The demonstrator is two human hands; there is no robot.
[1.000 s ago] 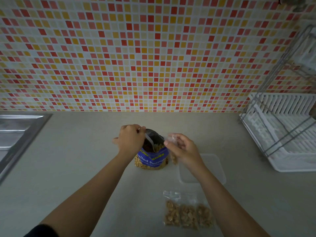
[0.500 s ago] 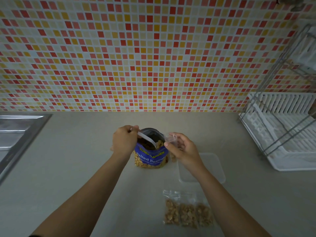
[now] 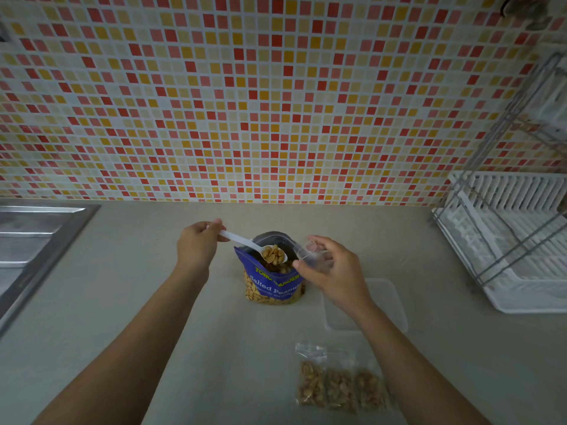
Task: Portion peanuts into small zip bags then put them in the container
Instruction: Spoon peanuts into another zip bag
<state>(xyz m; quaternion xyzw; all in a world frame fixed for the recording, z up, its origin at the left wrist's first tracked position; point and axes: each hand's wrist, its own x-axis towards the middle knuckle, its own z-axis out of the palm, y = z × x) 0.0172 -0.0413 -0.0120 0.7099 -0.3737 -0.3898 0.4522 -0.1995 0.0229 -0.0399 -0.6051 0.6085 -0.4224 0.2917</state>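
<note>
A blue bag of salted peanuts [image 3: 273, 285] stands open on the counter. My left hand [image 3: 196, 248] grips the handle of a white plastic spoon [image 3: 242, 240], whose bowl is heaped with peanuts [image 3: 274, 254] above the bag's mouth. Right of the bag, my right hand [image 3: 331, 271] pinches a small clear zip bag [image 3: 308, 254] with its mouth held open toward the spoon. A clear plastic container [image 3: 383, 305] lies on the counter behind my right wrist, partly hidden. Three filled small zip bags [image 3: 340, 389] lie side by side near the front.
A steel sink [image 3: 33, 240] takes up the left edge of the counter. A white dish rack [image 3: 515, 240] with metal bars stands at the right. The tiled wall rises behind the counter.
My left hand has drawn the spoon up out of the peanut bag, now loaded with peanuts. My right hand has brought the small bag's open mouth closer to the spoon.
</note>
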